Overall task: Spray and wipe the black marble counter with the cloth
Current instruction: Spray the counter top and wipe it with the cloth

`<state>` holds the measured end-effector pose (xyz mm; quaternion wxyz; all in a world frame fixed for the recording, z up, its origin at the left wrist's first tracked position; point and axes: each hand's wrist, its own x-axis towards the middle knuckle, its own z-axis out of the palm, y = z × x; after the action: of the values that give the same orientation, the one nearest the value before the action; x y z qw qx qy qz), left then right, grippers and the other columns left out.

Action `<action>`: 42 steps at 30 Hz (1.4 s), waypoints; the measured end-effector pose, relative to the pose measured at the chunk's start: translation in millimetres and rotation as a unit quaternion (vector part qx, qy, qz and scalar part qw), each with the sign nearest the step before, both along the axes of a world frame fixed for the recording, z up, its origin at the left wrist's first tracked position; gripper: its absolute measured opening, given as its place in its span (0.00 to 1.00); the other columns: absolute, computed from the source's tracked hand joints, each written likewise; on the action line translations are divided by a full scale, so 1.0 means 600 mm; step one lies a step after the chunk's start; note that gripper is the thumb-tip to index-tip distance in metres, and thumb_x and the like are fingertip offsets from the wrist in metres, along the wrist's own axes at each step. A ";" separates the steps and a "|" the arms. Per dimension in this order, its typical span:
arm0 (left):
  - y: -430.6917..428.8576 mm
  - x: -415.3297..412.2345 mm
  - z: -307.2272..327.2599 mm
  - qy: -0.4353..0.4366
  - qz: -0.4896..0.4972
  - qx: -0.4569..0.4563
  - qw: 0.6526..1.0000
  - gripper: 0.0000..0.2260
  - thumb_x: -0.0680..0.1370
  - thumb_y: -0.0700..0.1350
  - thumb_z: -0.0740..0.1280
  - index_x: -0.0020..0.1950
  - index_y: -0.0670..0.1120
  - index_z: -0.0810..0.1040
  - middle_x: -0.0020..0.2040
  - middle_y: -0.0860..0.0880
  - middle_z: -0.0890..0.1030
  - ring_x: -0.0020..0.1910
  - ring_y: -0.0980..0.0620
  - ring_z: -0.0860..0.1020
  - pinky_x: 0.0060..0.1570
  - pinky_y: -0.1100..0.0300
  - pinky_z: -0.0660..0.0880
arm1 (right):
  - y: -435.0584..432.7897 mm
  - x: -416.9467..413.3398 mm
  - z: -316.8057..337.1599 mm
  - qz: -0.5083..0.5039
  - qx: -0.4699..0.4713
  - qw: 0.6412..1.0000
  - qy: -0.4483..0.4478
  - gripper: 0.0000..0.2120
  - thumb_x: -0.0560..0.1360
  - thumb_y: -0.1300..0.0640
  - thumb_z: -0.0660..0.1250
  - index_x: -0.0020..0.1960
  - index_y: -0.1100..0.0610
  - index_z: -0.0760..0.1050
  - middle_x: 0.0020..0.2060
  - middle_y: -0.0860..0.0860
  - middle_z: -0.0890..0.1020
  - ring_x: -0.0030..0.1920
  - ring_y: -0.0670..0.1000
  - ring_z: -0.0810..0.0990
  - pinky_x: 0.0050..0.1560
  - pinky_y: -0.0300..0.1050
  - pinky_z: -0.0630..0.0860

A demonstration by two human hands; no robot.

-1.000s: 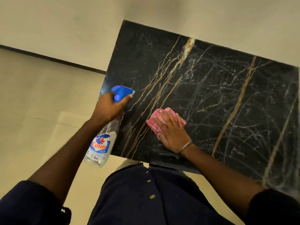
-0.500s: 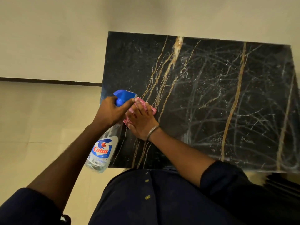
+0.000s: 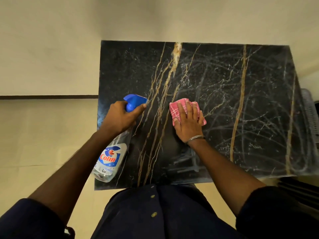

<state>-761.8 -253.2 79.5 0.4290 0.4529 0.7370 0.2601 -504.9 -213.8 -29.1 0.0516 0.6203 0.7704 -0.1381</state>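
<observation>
Near the middle of the black marble tabletop (image 3: 233,94), the right grip (image 3: 188,125) lies flat, its straight fingers pressing the pink checked cloth (image 3: 176,110) onto the stone. At 9 o'clock from it, above the left edge, the left grip (image 3: 120,119) is clenched around the neck of the spray bottle (image 3: 111,159), with the blue nozzle pointing to 3 o'clock. Pale streaks (image 3: 259,121) cross the stone at the 3 o'clock side.

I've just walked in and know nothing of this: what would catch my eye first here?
The black marble counter, veined in gold and white, fills the middle. On it the right hand presses a pink checked cloth flat. At the counter's left edge, the left hand grips a clear spray bottle with a blue trigger head.
</observation>
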 end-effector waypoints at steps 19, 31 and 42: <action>0.064 -0.001 0.002 -0.022 0.031 0.012 0.999 0.12 0.78 0.55 0.68 0.43 0.49 0.74 0.33 0.49 0.80 0.28 0.57 0.80 0.30 0.68 0.74 | 0.087 -0.038 -0.002 0.018 0.005 1.000 0.005 0.31 0.80 0.40 0.44 0.81 0.47 0.46 0.80 0.54 0.51 0.79 0.59 0.45 0.76 0.64 0.46; 0.109 0.010 -0.008 -0.011 0.019 0.007 1.000 0.13 0.78 0.56 0.68 0.42 0.47 0.76 0.33 0.44 0.81 0.32 0.47 0.81 0.37 0.56 0.79 | 0.123 -0.108 0.003 -0.037 0.005 0.999 -0.007 0.33 0.81 0.42 0.49 0.81 0.50 0.42 0.80 0.59 0.44 0.79 0.64 0.41 0.75 0.68 0.42; 0.102 -0.025 0.039 -0.012 0.082 0.036 0.996 0.17 0.77 0.57 0.69 0.47 0.41 0.78 0.30 0.46 0.81 0.25 0.56 0.80 0.30 0.63 0.77 | 0.171 -0.216 0.081 -0.008 -0.059 0.937 0.345 0.18 0.83 0.50 0.54 0.67 0.58 0.71 0.50 0.55 0.79 0.48 0.53 0.77 0.46 0.47 0.77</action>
<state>-776.8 -191.8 102.8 0.3989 0.4023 0.7567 0.3261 -634.5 -111.5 19.7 -0.1820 0.5364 0.7261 -0.3898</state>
